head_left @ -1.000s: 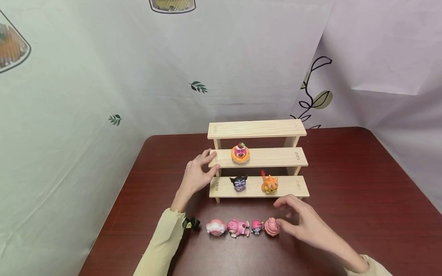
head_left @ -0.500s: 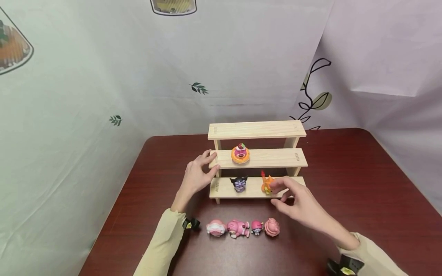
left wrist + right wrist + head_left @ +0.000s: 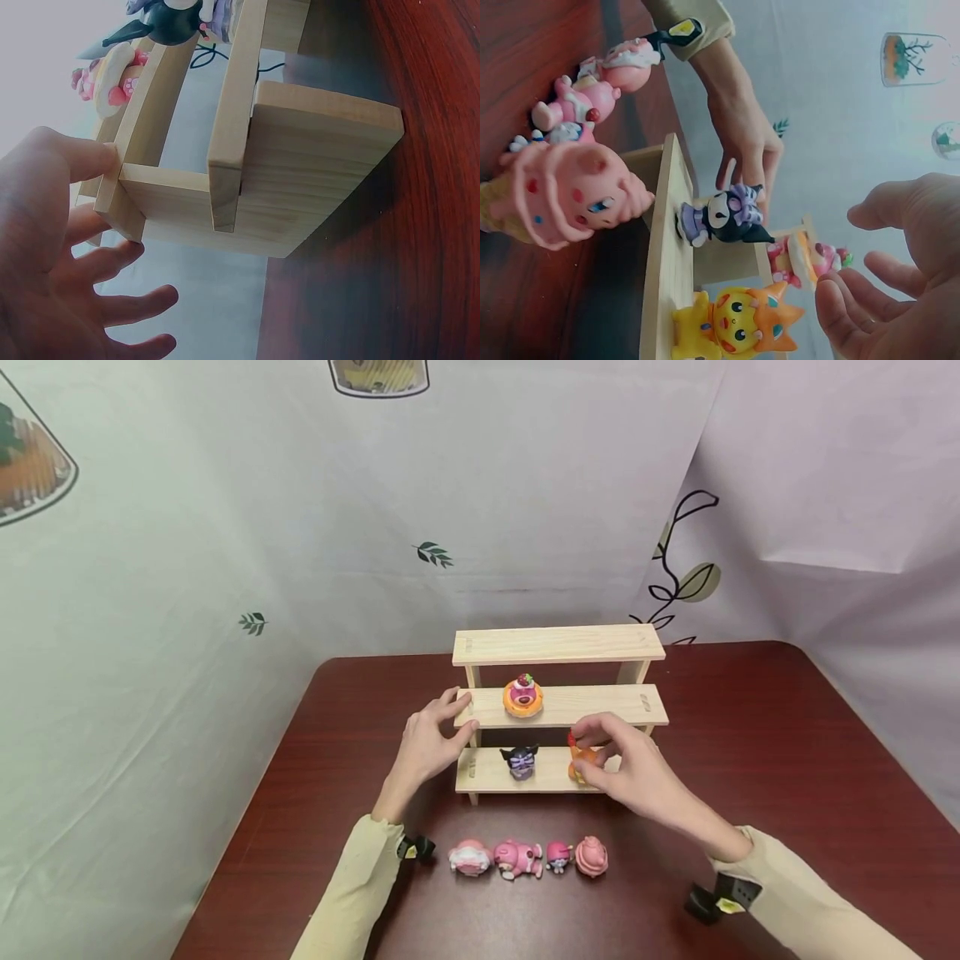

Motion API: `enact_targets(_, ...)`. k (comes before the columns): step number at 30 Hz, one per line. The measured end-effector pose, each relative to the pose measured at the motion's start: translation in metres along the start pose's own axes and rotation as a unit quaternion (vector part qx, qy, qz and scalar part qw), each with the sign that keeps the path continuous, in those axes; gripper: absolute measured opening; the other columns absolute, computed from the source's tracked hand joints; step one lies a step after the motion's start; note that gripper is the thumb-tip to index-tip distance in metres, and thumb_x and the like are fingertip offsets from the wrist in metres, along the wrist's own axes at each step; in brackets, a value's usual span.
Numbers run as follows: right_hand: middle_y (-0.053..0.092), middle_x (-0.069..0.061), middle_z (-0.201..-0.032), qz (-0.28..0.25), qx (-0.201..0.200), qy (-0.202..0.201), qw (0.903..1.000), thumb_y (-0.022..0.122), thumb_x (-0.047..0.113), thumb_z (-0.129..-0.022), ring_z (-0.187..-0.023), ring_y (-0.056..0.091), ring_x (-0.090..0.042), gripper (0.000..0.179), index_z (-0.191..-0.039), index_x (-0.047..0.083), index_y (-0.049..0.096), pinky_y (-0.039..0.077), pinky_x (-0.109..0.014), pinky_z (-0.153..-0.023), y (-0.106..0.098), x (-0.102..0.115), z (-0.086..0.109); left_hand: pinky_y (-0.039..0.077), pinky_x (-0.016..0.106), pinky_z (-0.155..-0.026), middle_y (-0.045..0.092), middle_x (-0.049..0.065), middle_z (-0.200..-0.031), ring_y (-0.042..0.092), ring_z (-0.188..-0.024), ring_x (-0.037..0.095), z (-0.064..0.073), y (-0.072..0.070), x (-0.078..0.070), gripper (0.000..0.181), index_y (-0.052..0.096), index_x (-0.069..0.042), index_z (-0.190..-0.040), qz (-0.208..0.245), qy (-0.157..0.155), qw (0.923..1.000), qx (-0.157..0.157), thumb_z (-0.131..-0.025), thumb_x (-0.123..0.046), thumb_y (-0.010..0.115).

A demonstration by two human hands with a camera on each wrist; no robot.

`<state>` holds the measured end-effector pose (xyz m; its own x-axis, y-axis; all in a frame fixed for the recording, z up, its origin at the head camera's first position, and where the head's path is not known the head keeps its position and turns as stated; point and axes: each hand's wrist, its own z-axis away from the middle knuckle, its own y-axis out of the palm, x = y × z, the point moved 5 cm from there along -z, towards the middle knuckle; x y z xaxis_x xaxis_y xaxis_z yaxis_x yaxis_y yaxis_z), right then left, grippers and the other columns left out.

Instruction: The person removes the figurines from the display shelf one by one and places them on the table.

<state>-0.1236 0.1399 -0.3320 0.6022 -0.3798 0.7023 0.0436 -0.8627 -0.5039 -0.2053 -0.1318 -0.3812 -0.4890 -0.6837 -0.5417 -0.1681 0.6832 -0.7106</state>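
Observation:
A three-tier wooden display shelf [image 3: 558, 646] stands on the table. My left hand [image 3: 427, 745] holds the left end of its middle board, thumb and forefinger on the wood; the other fingers spread out in the left wrist view. On the bottom tier is a yellow figurine [image 3: 735, 322] with an orange hood and a red-tipped tail. Around its head, my right hand [image 3: 637, 777] reaches with thumb and fingers apart, leaving a gap in the right wrist view. To its left sits a black-and-purple figurine [image 3: 521, 763]. The middle tier bears a figurine in an orange ring [image 3: 522, 697] topped with a strawberry.
In front of the shelf, a row lies on the dark red table [image 3: 750, 735]: a pink-and-white figurine [image 3: 470, 857], a pink bear figurine [image 3: 517, 857], a small pink-hatted figurine [image 3: 558, 855] and an ice-cream-cone figurine [image 3: 577, 195]. A printed cloth [image 3: 555, 485] hangs behind.
My right hand has moved from beside the ice-cream-cone figurine up and forward to the yellow figurine on the bottom tier. The left hand stays on the shelf.

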Motion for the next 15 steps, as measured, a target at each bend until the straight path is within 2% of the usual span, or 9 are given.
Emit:
enact_targets(7,0.067,-0.01,-0.102,-0.006,-0.001,0.051,0.9987,0.076,-0.008,-0.081,-0.085,0.067,-0.024,0.034,-0.11,-0.001,0.062,0.052,-0.028,-0.068,0.002,-0.011,-0.016,0.046,0.053,-0.095,0.057,0.02,-0.138,0.058,-0.122,0.038,0.0,0.0,0.001,0.05,0.066,-0.008,-0.133,0.001,-0.005,1.0,0.007,-0.088,-0.028,0.074)
enact_targets(15,0.062,-0.019,-0.11,-0.019,0.004,0.075,0.997,0.075,-0.004,-0.085,-0.095,0.067,-0.029,0.035,-0.116,-0.003,0.059,0.054,-0.036,-0.075,0.004,-0.018,-0.03,0.046,0.052,-0.095,0.057,0.02,-0.138,0.058,-0.122,0.037,0.0,0.001,0.001,0.048,0.066,-0.009,-0.133,0.003,-0.006,1.0,0.004,-0.089,-0.028,0.073)
